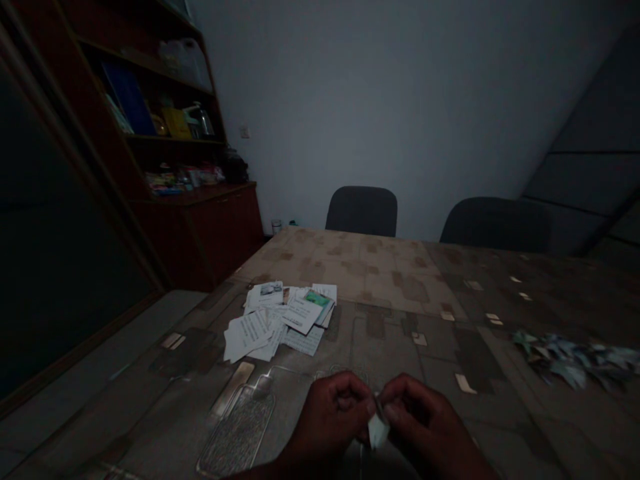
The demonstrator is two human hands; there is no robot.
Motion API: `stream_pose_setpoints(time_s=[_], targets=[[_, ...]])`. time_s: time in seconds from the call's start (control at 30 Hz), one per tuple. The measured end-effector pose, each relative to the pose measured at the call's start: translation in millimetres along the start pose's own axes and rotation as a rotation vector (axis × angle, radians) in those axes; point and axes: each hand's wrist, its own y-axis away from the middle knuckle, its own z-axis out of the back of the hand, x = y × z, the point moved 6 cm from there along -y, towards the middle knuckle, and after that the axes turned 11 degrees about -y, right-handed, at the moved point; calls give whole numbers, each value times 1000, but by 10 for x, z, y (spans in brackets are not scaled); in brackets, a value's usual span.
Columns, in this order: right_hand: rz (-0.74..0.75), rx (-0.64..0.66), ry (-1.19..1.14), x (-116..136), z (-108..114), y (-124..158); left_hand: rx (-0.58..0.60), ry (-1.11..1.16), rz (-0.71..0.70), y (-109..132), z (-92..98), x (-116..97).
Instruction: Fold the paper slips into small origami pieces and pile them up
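Observation:
Both hands meet over the near edge of the table around a small folded piece of paper (379, 432), pale on the side facing me. My left hand (334, 415) pinches its left side between thumb and fingers. On the other side, the thumb and fingertips of my right hand (419, 415) are closed on the same paper. The fingers cover its upper part, so the full folded shape is hidden. Left of centre lies a loose pile of printed paper sheets (303, 313), one with a green picture. Several folded paper pieces (575, 360) sit in a heap at the right.
A patterned cloth (345, 260) covers the table (390, 333). Two dark chairs (363, 208) stand at its far side against a pale wall. A reddish wooden cabinet (220, 227) with filled shelves rises at the left. The room is dim.

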Motion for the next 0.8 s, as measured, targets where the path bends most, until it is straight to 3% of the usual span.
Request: stream_pose_setpoints(time_s=[0.63,0.8], targets=[[70,-62,53,130,-59,67,63,-72,-37,49,-17,-64],[77,-79,175,213,-6,97,-7,-222,-63,40,7,-64]])
